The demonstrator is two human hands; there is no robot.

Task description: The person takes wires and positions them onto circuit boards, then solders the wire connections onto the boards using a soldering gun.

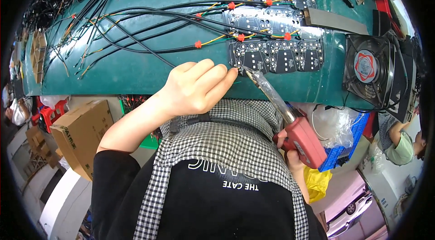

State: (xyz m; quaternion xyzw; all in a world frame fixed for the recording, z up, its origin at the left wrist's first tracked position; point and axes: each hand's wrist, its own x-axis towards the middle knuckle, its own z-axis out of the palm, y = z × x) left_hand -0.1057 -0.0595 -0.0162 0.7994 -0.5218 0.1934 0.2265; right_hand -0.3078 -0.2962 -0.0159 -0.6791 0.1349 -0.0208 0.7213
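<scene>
My left hand (195, 86) is closed in a pinch at the lower left corner of a panel of black circuit boards (284, 56). A black cable (158, 57) runs into its grip; the fingers hide most of the wire end. My right hand (292, 154) is wrapped round the handle of a red soldering gun (304, 142). The gun's long tip, partly covered in clear wrap, points up and left, reaching the board edge right beside my left fingertips. Other black cables with yellow and green wire ends lie across the boards, with red clips (241, 37) along them.
A flat metal bar (337, 21) rests on the panel's right edge. Right of it stands a black fan (369, 72). Dark cable bundles (54, 0) pile up at the far left, above a cardboard piece (38, 56). A blue crate (337, 156) and a cardboard box (84, 135) flank me below the green table (136, 79).
</scene>
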